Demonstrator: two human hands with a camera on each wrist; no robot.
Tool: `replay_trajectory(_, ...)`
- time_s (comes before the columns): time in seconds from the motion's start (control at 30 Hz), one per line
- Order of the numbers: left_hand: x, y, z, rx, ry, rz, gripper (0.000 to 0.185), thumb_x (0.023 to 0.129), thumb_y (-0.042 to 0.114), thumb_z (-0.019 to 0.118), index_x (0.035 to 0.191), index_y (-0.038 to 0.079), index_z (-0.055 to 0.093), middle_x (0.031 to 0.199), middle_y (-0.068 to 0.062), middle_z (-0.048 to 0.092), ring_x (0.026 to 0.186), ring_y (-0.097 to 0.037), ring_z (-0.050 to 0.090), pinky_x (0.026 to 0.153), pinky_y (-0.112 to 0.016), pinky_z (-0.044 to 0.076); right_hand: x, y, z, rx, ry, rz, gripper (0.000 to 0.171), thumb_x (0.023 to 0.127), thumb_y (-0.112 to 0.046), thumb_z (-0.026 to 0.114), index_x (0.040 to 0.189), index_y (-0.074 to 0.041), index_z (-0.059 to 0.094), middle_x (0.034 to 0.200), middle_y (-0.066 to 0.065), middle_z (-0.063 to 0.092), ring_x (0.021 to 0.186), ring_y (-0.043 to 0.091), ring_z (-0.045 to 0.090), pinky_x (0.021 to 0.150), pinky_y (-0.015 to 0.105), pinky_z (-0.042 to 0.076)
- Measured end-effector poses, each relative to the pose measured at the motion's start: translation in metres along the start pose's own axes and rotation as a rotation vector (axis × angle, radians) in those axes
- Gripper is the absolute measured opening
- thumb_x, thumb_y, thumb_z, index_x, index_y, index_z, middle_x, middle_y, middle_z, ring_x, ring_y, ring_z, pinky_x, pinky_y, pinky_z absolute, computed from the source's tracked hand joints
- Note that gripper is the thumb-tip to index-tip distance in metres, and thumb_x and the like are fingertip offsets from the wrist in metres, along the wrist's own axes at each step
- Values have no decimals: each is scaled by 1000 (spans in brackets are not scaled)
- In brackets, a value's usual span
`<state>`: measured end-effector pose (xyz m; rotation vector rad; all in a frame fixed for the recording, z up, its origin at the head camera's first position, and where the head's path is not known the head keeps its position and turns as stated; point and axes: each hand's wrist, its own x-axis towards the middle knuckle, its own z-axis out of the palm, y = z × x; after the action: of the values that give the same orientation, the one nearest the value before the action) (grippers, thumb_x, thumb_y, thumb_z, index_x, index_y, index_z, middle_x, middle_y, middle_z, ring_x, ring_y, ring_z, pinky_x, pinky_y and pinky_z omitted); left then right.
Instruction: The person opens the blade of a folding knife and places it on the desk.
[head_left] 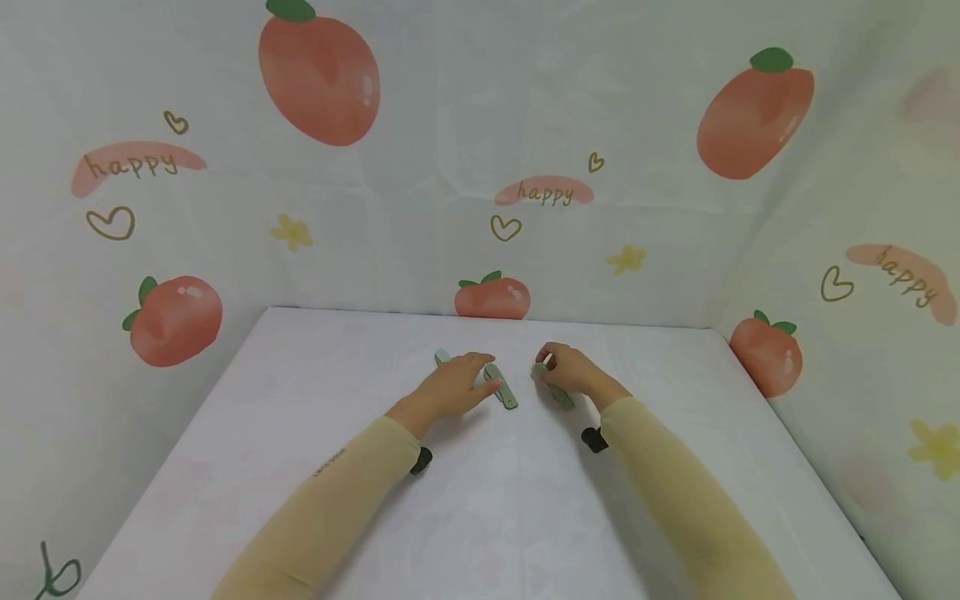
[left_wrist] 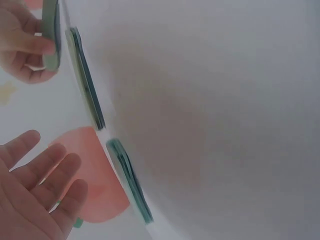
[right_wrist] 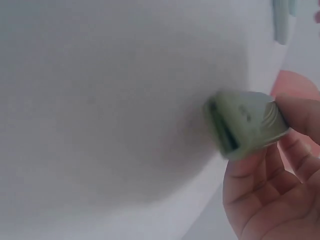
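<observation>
The work takes place on a white table point(head_left: 487, 500) that has a smooth, plain top with a soft shine. On three sides it is closed in by a pale printed cloth point(head_left: 420, 217) which hangs as walls. The print shows large orange-red fruits with green leaves, the word "happy" on pink strokes, small brown hearts and yellow flowers. Where the cloth meets the far edge of the table, one printed fruit sits just behind the hands.

Three flat green sticks lie near the far middle of the table. The right hand point(head_left: 572, 369) has its fingers curled and pinches the end of the right stick point(head_left: 557, 392); in the right wrist view the thumb and fingers close around its blunt green end, a little above the surface. The rest of this stick points toward the person.

The left hand point(head_left: 453, 385) lies over the table with the fingers straight and relaxed, holding nothing. Its fingertips are just beside the middle stick point(head_left: 502, 388), which rests flat on the table, but I cannot tell if they touch it. The left stick point(head_left: 442, 357) shows only its pale end behind this hand.

Both arms wear long beige sleeves point(head_left: 337, 492), and a small dark thing sits at each wrist. A green scribble is seen on the cloth at the lower left.
</observation>
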<state>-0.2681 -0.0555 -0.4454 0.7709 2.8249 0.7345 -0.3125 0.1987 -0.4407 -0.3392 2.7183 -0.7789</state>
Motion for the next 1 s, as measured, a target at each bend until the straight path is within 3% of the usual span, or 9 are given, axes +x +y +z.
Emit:
replay_trajectory(0.33,-1,14,13,-82,4,-3,63,103,53,48,149,11,44,151,-7,47,142,-26,40,115,-43,32,-20,-8,-11,181,67,-69,31,93,-11,67,122,-2,59,104,13,64,85,22,64,73,35,54)
replay_trajectory(0.47,1,24,17,-117,17,9,61,103,50,49,148,10,45,150,-7,49,141,-25,42,114,-41,33,-28,-16,-15,254,70,-78,30,96,-10,65,123,-2,57,105,14,63,87,23,65,75,36,56)
replay_trajectory(0.73,0,41,23,-257,57,-8,54,104,48,50,143,11,50,129,-5,64,116,-23,62,97,-41,49,-40,-27,-16,382,107,-95,30,98,-11,65,124,-1,55,106,16,60,90,24,63,75,36,56)
replay_trajectory(1.0,-5,55,23,-363,123,11,49,103,47,53,137,11,54,113,1,68,105,-17,65,89,-38,52,-52,-36,-15,465,137,-124,31,97,-10,66,124,-1,54,103,16,58,92,25,63,75,38,58)
